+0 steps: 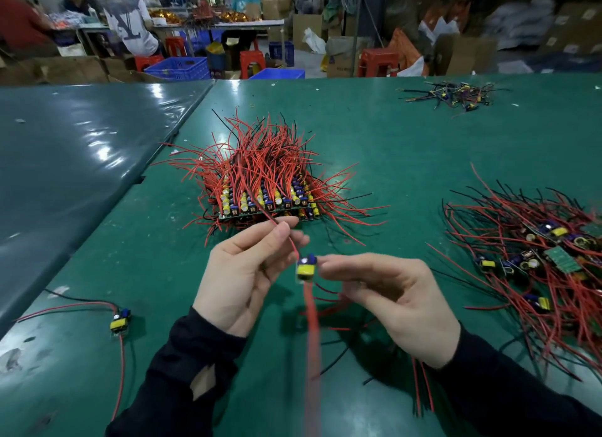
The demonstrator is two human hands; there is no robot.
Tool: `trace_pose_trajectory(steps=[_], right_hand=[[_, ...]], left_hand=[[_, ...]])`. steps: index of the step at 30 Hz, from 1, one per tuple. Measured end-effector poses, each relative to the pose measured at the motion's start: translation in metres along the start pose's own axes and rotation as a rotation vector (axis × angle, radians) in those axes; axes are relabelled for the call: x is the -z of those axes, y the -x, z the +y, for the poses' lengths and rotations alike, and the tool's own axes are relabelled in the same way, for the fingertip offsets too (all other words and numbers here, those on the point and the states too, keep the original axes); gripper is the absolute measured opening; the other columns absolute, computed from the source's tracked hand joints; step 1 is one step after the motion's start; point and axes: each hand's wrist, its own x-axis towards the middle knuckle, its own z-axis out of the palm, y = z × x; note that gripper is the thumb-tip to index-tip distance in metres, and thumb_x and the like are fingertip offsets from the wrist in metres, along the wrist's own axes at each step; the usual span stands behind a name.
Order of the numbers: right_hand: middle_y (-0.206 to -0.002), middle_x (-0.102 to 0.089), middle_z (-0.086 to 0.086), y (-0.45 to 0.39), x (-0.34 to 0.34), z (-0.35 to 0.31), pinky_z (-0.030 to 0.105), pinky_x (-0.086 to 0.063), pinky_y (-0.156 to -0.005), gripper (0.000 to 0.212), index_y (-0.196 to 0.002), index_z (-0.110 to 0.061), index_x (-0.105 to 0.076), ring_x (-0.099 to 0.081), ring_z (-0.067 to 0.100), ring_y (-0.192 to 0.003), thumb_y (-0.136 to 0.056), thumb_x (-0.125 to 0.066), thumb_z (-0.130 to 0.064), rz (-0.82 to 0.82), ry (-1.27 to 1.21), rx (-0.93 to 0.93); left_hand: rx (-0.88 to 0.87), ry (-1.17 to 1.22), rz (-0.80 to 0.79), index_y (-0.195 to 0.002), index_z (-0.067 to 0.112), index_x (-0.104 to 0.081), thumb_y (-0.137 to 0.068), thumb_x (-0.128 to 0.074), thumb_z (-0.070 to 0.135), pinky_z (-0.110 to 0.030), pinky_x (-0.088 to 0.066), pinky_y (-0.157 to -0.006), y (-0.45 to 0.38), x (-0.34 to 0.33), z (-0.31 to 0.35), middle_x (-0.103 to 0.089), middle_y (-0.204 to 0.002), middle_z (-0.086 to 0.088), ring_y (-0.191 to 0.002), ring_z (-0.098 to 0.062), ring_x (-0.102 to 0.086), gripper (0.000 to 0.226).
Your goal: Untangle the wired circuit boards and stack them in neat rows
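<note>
A small circuit board (306, 268) hangs above the green table (391, 149), pinched by the right hand (391, 301); the left hand (242, 273) pinches its red wire (286, 233). Stacked boards (264, 205) lie just beyond.

The table (407, 149) is covered with green sheet material of smooth, semi-gloss finish; the adjoining darker sheet (81, 143) is glossier, with bright reflections and wrinkles. The stacked circuit boards (264, 205) carry red and black wires with smooth plastic insulation, yellow-wrapped components and capacitors with shiny metallic tops. The loose boards (563, 257) show matt green laminate faces. Both sleeves (182, 365) are matt black cloth. The background stools (378, 61) are glossy red plastic.
</note>
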Motion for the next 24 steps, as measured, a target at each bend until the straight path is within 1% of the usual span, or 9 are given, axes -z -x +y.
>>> trace_pose_trajectory(steps=[3,5,7,9,11,13,17,21,24], right_hand=[[-0.094,-0.074,0.006,-0.001,0.0,-0.003,0.025,-0.055,-0.069,0.032,-0.091,-0.013,-0.073,-0.07,0.017,-0.088,-0.082,-0.051,0.008,0.047,-0.134,-0.105],[-0.09,-0.073,0.009,-0.004,0.001,-0.005,0.028,-0.056,-0.063,0.019,-0.086,-0.011,-0.072,-0.069,0.019,-0.075,-0.08,-0.055,-0.008,0.045,-0.291,-0.25],[-0.086,-0.069,0.013,-0.006,0.002,-0.005,0.029,-0.054,-0.057,0.014,-0.086,-0.009,-0.068,-0.064,0.022,-0.065,-0.078,-0.065,-0.02,0.006,-0.354,-0.373],[-0.086,-0.067,0.023,-0.005,0.0,-0.004,0.028,-0.052,-0.053,0.03,-0.088,-0.007,-0.061,-0.063,0.026,-0.061,-0.07,-0.079,-0.022,-0.027,-0.355,-0.451],[-0.08,-0.069,0.021,-0.004,-0.003,-0.003,0.024,-0.05,-0.049,0.035,-0.089,-0.007,-0.058,-0.065,0.024,-0.057,-0.065,-0.077,-0.023,-0.085,-0.346,-0.475],[-0.076,-0.071,0.016,-0.003,-0.004,-0.004,0.02,-0.046,-0.046,0.026,-0.086,-0.007,-0.061,-0.065,0.02,-0.054,-0.066,-0.07,-0.021,-0.105,-0.302,-0.447],[-0.068,-0.063,0.01,-0.004,-0.002,0.002,0.018,-0.04,-0.047,0.032,-0.085,-0.006,-0.071,-0.053,0.023,-0.061,-0.057,-0.075,-0.02,0.006,-0.251,-0.43],[-0.063,-0.064,0.005,-0.004,-0.003,0.002,0.016,-0.041,-0.048,0.032,-0.076,-0.008,-0.074,-0.051,0.011,-0.049,-0.052,-0.079,-0.028,-0.007,-0.289,-0.497],[-0.059,-0.063,0.004,-0.004,-0.001,0.003,0.016,-0.04,-0.047,0.033,-0.074,-0.006,-0.073,-0.05,0.009,-0.046,-0.052,-0.08,-0.03,-0.004,-0.273,-0.494]], left_hand=[[0.106,-0.042,-0.078,-0.073,0.011,-0.077,-0.069,-0.06,0.013,-0.016,-0.052,-0.051,0.005,-0.003,0.002,-0.071,-0.065,-0.005,-0.061,-0.013,-0.07,0.018],[0.125,-0.079,-0.132,-0.074,0.012,-0.077,-0.068,-0.062,0.013,-0.016,-0.051,-0.05,0.008,-0.007,-0.001,-0.071,-0.065,-0.005,-0.06,-0.012,-0.069,0.017],[0.097,-0.134,-0.151,-0.077,0.015,-0.078,-0.067,-0.064,0.018,-0.016,-0.05,-0.052,0.01,-0.01,-0.005,-0.072,-0.069,-0.004,-0.062,-0.011,-0.068,0.017],[0.057,-0.183,-0.152,-0.079,0.016,-0.077,-0.067,-0.066,0.02,-0.015,-0.047,-0.052,0.011,-0.011,-0.007,-0.073,-0.072,-0.004,-0.063,-0.009,-0.066,0.017],[0.034,-0.18,-0.144,-0.08,0.012,-0.077,-0.069,-0.067,0.016,-0.015,-0.047,-0.05,0.011,-0.011,-0.009,-0.072,-0.072,-0.008,-0.06,-0.009,-0.066,0.016],[-0.002,-0.191,-0.13,-0.081,0.008,-0.076,-0.07,-0.067,0.012,-0.014,-0.047,-0.049,0.011,-0.011,-0.012,-0.072,-0.072,-0.012,-0.058,-0.011,-0.065,0.015],[-0.093,-0.232,-0.1,-0.084,0.008,-0.073,-0.071,-0.067,0.013,-0.013,-0.046,-0.052,0.009,-0.012,-0.015,-0.072,-0.073,-0.013,-0.057,-0.011,-0.064,0.015],[-0.119,-0.241,-0.081,-0.082,0.009,-0.074,-0.069,-0.068,0.016,-0.013,-0.046,-0.053,0.009,-0.012,-0.016,-0.073,-0.072,-0.012,-0.06,-0.009,-0.065,0.016],[-0.111,-0.271,-0.098,-0.08,0.012,-0.075,-0.067,-0.069,0.018,-0.013,-0.047,-0.054,0.009,-0.013,-0.016,-0.073,-0.071,-0.009,-0.061,-0.007,-0.065,0.015]])
